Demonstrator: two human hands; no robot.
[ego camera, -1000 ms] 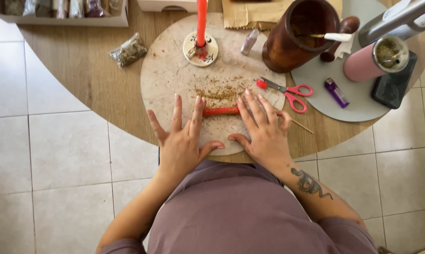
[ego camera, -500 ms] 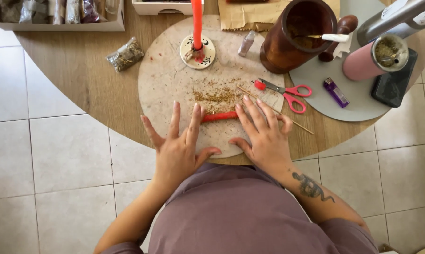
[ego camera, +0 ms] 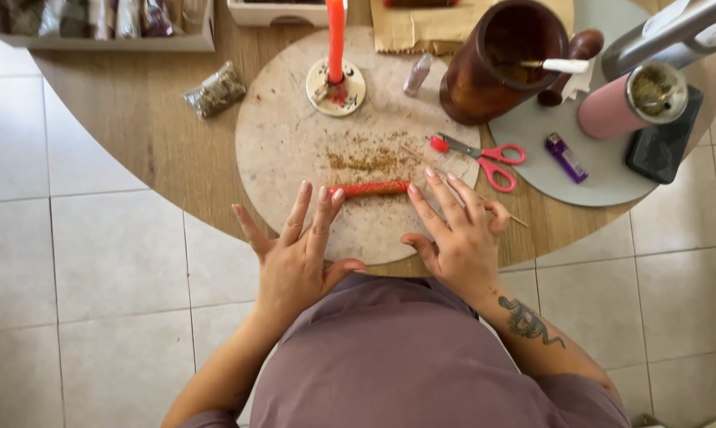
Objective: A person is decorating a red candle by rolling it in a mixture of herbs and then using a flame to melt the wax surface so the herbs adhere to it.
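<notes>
A red candle (ego camera: pixel 372 189) lies on its side on a round pale board (ego camera: pixel 294 143), just below a line of dried herb crumbs (ego camera: pixel 370 161). My left hand (ego camera: pixel 294 257) is flat with spread fingers, its fingertips touching the candle's left end. My right hand (ego camera: pixel 457 234) is also spread, fingertips at the candle's right end. Neither hand grips anything. A thin wooden stick (ego camera: pixel 518 220) pokes out from under my right hand.
An upright red candle (ego camera: pixel 336 32) stands in a small holder (ego camera: pixel 336 87) at the board's far edge. Red-handled scissors (ego camera: pixel 484 154), a purple lighter (ego camera: pixel 565 158), a brown jar (ego camera: pixel 504 63), a pink cup (ego camera: pixel 631 101) and a herb bag (ego camera: pixel 213 91) sit on the round wooden table.
Both hands have slid back toward me, so the candle now lies under my fingertips rather than under my fingers. The candle rolled slightly nearer.
</notes>
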